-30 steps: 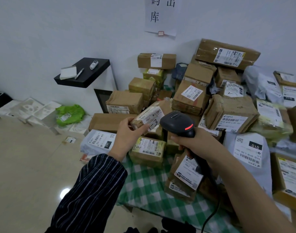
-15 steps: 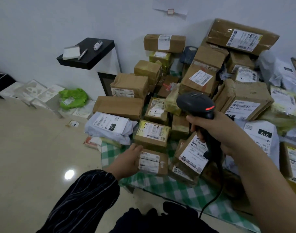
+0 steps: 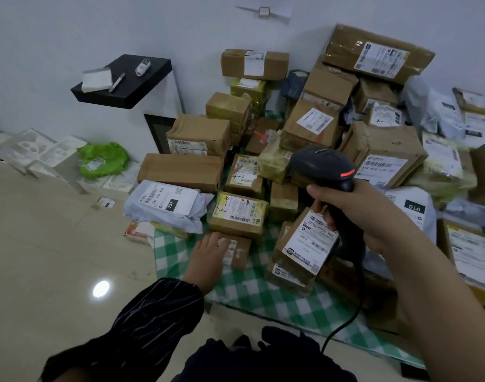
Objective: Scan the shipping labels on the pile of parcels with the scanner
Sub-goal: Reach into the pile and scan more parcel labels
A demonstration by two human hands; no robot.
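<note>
A pile of brown cardboard parcels with white shipping labels lies on a green checked cloth (image 3: 263, 296) against the wall. My right hand (image 3: 365, 213) grips the handle of a black scanner (image 3: 321, 166), held above the pile with its red light lit and its cable hanging down. My left hand (image 3: 207, 257) rests on the left end of a small brown parcel (image 3: 240, 255) at the cloth's front, fingers laid over its label. Just behind it sits a parcel marked 4-3 (image 3: 237, 213). A tilted parcel with a large white label (image 3: 307, 244) stands below the scanner.
A white poly bag marked 231 (image 3: 167, 202) lies at the pile's left edge. A black shelf (image 3: 125, 81) with a pen and paper juts from the wall. A green bag (image 3: 102, 158) and white foam trays (image 3: 29, 150) sit on the tiled floor at left.
My left hand brought the small parcel down from in front of the scanner and set it at the front of the cloth. The view tilted downward.
</note>
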